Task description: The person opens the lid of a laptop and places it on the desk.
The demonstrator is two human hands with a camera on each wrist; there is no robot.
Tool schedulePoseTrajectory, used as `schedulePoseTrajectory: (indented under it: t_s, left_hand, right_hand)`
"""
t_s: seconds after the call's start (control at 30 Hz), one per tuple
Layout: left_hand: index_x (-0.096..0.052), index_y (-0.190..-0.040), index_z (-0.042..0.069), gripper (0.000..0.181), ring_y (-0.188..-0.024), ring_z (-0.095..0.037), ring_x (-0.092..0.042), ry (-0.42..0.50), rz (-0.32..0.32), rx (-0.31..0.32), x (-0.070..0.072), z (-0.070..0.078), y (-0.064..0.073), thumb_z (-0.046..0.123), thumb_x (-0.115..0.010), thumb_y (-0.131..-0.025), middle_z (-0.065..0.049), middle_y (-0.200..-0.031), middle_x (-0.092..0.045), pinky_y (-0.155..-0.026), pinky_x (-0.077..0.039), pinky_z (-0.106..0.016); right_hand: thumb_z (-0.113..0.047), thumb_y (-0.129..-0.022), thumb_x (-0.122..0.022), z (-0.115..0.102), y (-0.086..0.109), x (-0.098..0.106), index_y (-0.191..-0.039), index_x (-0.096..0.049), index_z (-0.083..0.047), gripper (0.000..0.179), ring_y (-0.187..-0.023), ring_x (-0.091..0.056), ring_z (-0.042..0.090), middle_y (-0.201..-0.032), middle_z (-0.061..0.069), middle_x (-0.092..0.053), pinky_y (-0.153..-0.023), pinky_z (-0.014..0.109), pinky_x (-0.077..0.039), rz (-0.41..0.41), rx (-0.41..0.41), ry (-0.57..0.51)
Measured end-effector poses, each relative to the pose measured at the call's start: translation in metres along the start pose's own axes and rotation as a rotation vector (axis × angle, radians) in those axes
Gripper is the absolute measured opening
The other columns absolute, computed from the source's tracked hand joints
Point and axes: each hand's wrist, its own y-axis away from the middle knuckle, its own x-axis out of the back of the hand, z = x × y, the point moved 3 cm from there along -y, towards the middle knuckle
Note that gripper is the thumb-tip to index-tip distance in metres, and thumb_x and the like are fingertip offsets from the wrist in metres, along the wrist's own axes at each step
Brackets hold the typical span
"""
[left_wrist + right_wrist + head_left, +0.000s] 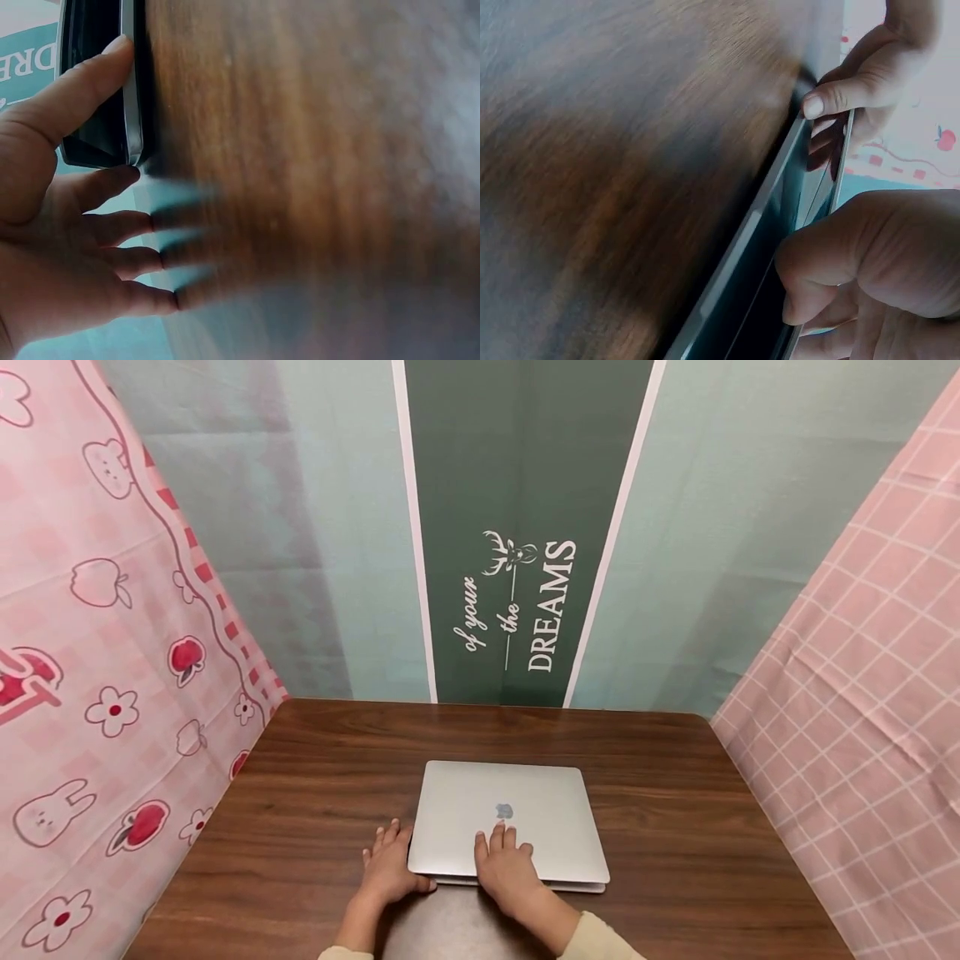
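A silver laptop (457, 818) lies on the wooden table, its lid raised a little, leaving a narrow gap along the front edge. At the front left corner, my left hand (388, 867) has its fingers spread on the table. The left thumb (94, 79) presses the front edge of the laptop base (131, 112). My right hand (510, 875) holds the lid near the middle of its front edge. Its fingers lie on top, and in the right wrist view the bent thumb (814, 270) is at the gap below the lid.
The brown wooden table (337, 752) extends around the laptop. Behind it hangs a green cloth (517, 460) with white lettering. A pink patterned cloth (150, 677) hangs on the left and a pink checked cloth (862, 693) on the right.
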Motion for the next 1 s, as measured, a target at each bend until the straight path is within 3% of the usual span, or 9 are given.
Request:
schedulePoseTrajectory:
  t_s: [0.27,0.57,0.83,1.0]
  left_hand:
    - [-0.053,-0.126,0.001,0.094,-0.127,-0.052,-0.024,0.013,-0.013,-0.002,0.003,-0.002,0.001,0.028,-0.090,-0.044,-0.032,-0.136,-0.036,-0.092,-0.016,-0.072]
    - [-0.048,-0.130,-0.003,0.096,-0.130,-0.049,-0.020,-0.014,-0.054,0.011,0.002,-0.002,0.002,0.035,-0.086,-0.051,-0.030,-0.140,-0.032,-0.097,-0.015,-0.068]
    - [-0.048,-0.130,-0.004,0.095,-0.130,-0.049,-0.021,0.003,-0.065,0.005,0.003,-0.002,0.004,0.036,-0.085,-0.053,-0.029,-0.140,-0.032,-0.097,-0.016,-0.067]
    - [-0.047,-0.132,-0.001,0.096,-0.130,-0.048,-0.021,-0.006,-0.074,0.001,0.004,-0.004,0.006,0.038,-0.085,-0.053,-0.027,-0.141,-0.032,-0.097,-0.018,-0.067]
  right_hand:
    - [-0.020,-0.069,-0.079,0.003,-0.002,0.010,-0.117,-0.059,-0.005,0.054,-0.094,-0.056,0.038,-0.108,0.026,-0.058,-0.050,0.043,-0.048,-0.017,0.036,0.000]
    - [-0.023,-0.061,-0.083,0.017,-0.007,0.024,-0.120,-0.054,-0.005,0.067,-0.093,-0.055,0.034,-0.111,0.023,-0.057,-0.054,0.039,-0.051,-0.168,0.117,-0.025]
    - [-0.014,-0.061,-0.082,0.029,-0.008,0.035,-0.098,-0.048,-0.007,0.050,-0.068,-0.046,0.021,-0.080,0.010,-0.049,-0.043,0.029,-0.043,-0.138,0.164,-0.134]
    - [-0.006,-0.066,-0.077,0.036,-0.009,0.043,-0.090,-0.050,-0.008,0.036,-0.063,-0.043,0.018,-0.073,0.006,-0.046,-0.044,0.028,-0.042,-0.086,0.197,-0.206]
